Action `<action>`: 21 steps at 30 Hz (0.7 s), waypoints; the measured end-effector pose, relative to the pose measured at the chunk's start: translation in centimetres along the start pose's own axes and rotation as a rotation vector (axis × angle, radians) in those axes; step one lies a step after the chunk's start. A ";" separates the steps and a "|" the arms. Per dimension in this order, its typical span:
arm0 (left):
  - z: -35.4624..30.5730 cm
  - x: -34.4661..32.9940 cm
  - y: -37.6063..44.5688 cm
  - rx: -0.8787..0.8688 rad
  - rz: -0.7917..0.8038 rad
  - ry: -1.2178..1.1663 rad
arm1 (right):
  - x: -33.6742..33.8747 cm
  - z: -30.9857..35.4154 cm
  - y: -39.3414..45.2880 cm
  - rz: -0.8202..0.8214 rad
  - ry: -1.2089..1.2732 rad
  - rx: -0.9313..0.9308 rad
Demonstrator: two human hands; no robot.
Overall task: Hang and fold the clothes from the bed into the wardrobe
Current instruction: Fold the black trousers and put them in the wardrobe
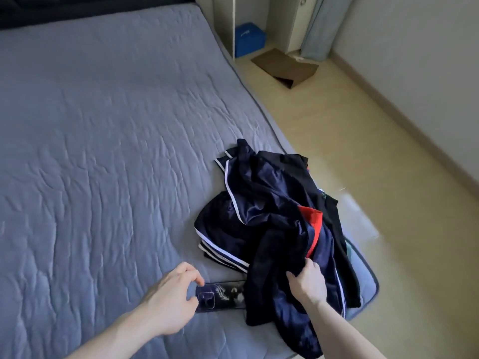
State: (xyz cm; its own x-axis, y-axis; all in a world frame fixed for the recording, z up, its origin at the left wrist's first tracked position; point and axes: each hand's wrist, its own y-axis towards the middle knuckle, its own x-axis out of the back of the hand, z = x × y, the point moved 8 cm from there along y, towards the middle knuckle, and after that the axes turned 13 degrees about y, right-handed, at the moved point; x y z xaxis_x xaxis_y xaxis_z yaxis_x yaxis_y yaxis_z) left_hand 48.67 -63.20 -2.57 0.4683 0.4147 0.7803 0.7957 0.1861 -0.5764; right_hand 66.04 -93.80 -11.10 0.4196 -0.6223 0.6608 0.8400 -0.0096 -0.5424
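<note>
Navy clothes (white-striped, crumpled) in right hand

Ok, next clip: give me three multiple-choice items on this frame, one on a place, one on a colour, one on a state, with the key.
1. Where does the pile of clothes lie?
A. near the bed's corner by the floor
B. on the floor
C. at the headboard

2. What colour shows among the dark garments?
A. yellow
B. red
C. pink

3. What is the right hand doing?
A. resting flat on the bed
B. hanging idle
C. gripping dark fabric

Key: 1 A, the pile sits at the near right corner of the bed. 2 B, a red piece shows among the navy. 3 C, its fingers curl round the cloth, while the left hand pinches the phone.
</note>
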 end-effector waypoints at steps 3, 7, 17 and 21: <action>1.8 -0.7 0.2 0.031 -0.004 -0.026 | -1.5 1.4 0.5 -0.008 0.011 0.025; 2.9 0.2 -3.0 0.065 0.026 -0.056 | 0.4 7.8 -5.2 -0.021 0.235 0.279; -1.6 8.7 -14.8 -0.106 0.020 -0.228 | 9.0 30.0 -26.4 0.321 0.743 0.551; 1.0 15.6 -19.9 -0.039 -0.335 -0.282 | 9.4 37.2 -33.1 0.485 0.753 0.526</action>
State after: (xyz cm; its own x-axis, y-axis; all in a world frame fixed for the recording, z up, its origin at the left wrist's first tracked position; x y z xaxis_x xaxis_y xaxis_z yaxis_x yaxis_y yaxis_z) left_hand 39.78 -59.49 20.81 0.0635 0.5649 0.8227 0.9021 0.3201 -0.2895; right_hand 54.95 -70.23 32.31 0.5806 -0.7980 -0.1616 0.7584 0.6022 -0.2494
